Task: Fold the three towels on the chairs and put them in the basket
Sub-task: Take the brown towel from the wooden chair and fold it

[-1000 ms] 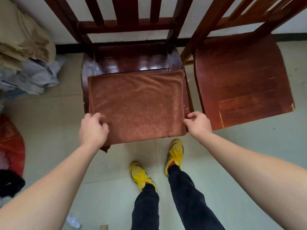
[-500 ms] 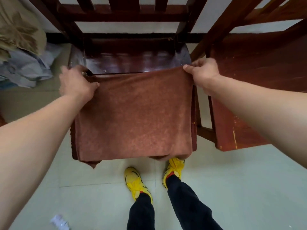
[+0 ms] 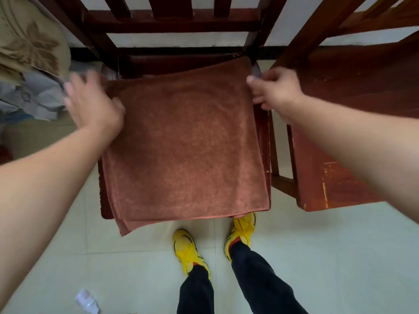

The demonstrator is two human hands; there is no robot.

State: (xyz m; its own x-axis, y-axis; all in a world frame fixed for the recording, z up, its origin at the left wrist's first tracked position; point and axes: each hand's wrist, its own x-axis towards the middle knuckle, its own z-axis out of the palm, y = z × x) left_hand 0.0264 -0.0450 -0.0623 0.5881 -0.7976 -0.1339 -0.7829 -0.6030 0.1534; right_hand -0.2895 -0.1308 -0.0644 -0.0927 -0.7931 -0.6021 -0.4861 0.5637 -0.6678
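Note:
A brown towel lies folded in layers on the seat of the dark wooden chair, its near edge hanging over the front. My left hand is blurred at the towel's far left corner, palm down, fingers spread and the thumb on the cloth. At the far right corner my right hand has its thumb and curled fingers on the towel's edge. No basket or other towel is in view.
A second wooden chair stands close on the right, its seat bare. A heap of beige and grey fabric lies at the far left. My yellow shoes stand just before the chair. A white scrap lies on the tiled floor.
Both hands carried the towel's near edge up and over to the back, folding it in half. The left hand's fingers have since come off the corner and spread.

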